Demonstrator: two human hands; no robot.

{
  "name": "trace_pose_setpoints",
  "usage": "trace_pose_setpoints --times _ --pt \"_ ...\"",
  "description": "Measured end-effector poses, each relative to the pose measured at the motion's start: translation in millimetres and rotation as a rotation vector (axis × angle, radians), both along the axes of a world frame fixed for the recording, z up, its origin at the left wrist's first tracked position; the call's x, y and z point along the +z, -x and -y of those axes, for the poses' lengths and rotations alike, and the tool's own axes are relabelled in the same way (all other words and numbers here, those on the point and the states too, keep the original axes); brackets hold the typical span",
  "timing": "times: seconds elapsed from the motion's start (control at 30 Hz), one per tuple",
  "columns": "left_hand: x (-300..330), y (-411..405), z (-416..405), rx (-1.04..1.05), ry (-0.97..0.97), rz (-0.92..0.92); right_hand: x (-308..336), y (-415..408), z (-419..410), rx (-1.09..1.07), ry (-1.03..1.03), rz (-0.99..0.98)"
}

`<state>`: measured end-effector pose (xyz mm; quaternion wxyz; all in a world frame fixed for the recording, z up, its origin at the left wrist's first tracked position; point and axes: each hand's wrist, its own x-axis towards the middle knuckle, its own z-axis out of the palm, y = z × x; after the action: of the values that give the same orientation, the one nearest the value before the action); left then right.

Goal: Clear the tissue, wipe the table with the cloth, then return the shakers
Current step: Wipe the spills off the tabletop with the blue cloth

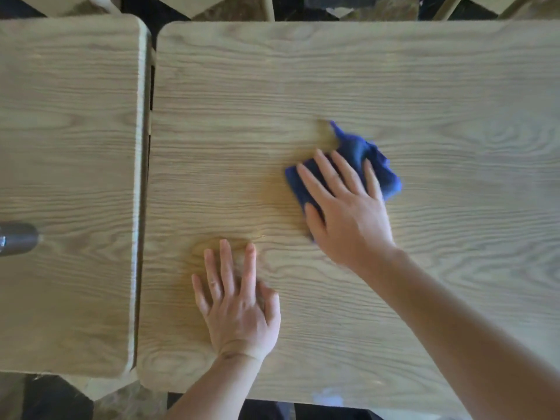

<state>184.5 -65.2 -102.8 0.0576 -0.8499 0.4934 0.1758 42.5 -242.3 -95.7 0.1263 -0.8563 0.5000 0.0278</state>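
Observation:
A blue cloth (380, 165) lies bunched on the light wooden table (454, 101), near its middle. My right hand (348, 207) presses flat on the cloth, fingers spread and pointing away from me. My left hand (239, 304) rests palm down on the bare table, closer to me and to the left, fingers apart, holding nothing. A dark cylindrical thing (16, 239), possibly a shaker, shows at the far left edge on the neighbouring table. No tissue is in view.
A second wooden table (69, 147) stands to the left, with a narrow gap (145, 207) between the two. Chair parts and a dark patterned floor show beyond the far edge and below the near edge.

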Motion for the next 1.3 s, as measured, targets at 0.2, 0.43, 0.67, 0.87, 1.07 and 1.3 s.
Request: trace_pose_setpoints --times 0.2,0.43,0.67,0.87,1.07,1.3 --pt "-0.6 0.8 0.5 0.001 -0.002 -0.007 19.2 95.8 -89.7 -0.495 -0.159 -0.135" --pt "-0.7 -0.4 -1.4 -0.014 -0.006 -0.001 0.1 68.6 -43.0 -0.795 -0.085 -0.056" --pt "-1.9 -1.0 0.4 -0.02 0.031 -0.01 -9.0 -17.0 100.7 -0.752 0.011 0.029" --pt "-1.8 -1.3 1.7 -0.034 0.043 0.004 -10.6 -125.7 182.5 -0.4 0.008 0.049" --pt "-1.9 -0.4 0.3 -0.026 0.028 0.014 -7.7 -169.7 138.1 0.092 0.008 0.0" --pt "-1.8 -0.6 1.5 -0.01 0.01 0.017 -3.2 -96.3 79.9 0.482 -0.052 -0.033"
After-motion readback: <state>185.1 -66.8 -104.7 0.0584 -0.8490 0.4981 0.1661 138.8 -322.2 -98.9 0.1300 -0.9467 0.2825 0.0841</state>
